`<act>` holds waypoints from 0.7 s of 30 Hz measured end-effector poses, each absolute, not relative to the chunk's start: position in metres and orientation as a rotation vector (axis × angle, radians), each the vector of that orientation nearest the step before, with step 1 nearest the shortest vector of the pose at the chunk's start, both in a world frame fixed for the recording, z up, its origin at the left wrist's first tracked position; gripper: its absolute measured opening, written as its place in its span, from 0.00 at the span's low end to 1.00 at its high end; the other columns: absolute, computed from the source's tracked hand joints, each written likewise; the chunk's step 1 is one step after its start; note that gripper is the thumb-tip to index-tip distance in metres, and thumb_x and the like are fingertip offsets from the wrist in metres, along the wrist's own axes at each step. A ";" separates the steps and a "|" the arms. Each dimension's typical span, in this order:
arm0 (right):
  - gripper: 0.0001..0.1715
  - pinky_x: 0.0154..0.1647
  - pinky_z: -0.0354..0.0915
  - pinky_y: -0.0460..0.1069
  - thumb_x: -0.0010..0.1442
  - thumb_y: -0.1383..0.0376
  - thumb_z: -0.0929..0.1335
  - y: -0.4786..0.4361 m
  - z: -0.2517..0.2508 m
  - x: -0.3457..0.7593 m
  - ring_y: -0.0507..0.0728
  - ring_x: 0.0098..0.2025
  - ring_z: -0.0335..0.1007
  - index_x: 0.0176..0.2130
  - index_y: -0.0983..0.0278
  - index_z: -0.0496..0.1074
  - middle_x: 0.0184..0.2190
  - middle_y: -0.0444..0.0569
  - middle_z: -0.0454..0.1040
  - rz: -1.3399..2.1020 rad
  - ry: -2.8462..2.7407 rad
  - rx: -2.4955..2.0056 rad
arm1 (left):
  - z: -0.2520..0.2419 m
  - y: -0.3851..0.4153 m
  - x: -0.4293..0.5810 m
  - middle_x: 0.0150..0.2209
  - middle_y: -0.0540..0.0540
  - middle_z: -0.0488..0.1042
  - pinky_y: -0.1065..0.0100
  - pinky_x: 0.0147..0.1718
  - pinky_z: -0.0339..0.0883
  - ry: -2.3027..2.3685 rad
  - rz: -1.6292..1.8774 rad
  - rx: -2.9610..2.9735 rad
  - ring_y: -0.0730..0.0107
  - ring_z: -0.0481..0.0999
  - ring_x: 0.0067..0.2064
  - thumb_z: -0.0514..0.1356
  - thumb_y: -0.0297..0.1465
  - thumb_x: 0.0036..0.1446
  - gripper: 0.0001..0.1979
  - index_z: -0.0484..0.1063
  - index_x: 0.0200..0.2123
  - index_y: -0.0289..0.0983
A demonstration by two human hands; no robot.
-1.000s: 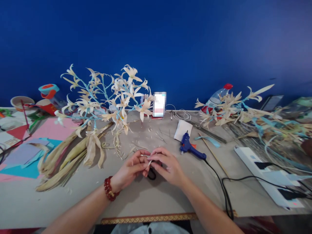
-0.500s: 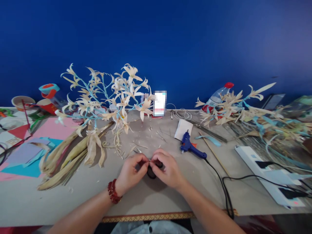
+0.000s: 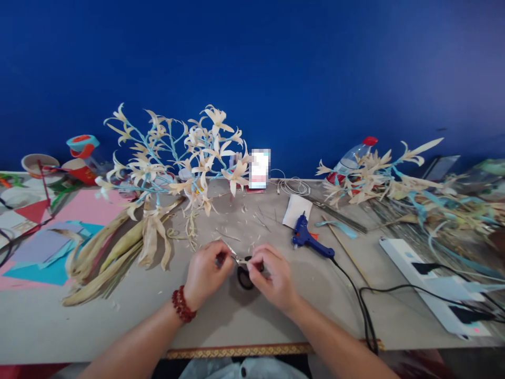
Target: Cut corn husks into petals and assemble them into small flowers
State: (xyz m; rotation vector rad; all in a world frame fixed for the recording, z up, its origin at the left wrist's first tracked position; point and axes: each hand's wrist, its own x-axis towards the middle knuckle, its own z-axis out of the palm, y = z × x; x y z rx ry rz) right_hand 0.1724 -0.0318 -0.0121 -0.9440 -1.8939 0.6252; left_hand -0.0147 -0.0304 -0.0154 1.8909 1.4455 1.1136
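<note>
My left hand (image 3: pixel 205 273), with a red bead bracelet on its wrist, is closed in a pinch on one end of a thin pale strip (image 3: pixel 236 258). My right hand (image 3: pixel 272 276) pinches the other end of the same strip. The strip is stretched between them just above the grey table (image 3: pixel 244 326). Black scissors handles (image 3: pixel 245 279) lie on the table under and between my hands, partly hidden by my right fingers.
A blue glue gun (image 3: pixel 310 239) with a black cord lies right of my hands. A branch of pale husk flowers (image 3: pixel 185 152) and dried husks (image 3: pixel 118 247) are at the left, coloured paper (image 3: pixel 47 247) beyond. More husk flowers (image 3: pixel 394 179), a bottle (image 3: pixel 351 155) and a white power strip (image 3: pixel 430 284) are at the right.
My hands have drawn slightly apart, and the thin strip now shows stretched between them. Before, my fingertips were together over the scissors.
</note>
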 end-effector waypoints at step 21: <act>0.05 0.33 0.64 0.48 0.58 0.69 0.65 -0.030 -0.014 0.173 0.54 0.32 0.67 0.31 0.61 0.66 0.30 0.47 0.68 0.574 -1.859 -0.942 | -0.004 -0.035 -0.012 0.30 0.46 0.74 0.67 0.35 0.62 1.185 1.059 1.974 0.64 0.72 0.33 0.56 0.25 0.55 0.05 0.72 0.33 0.39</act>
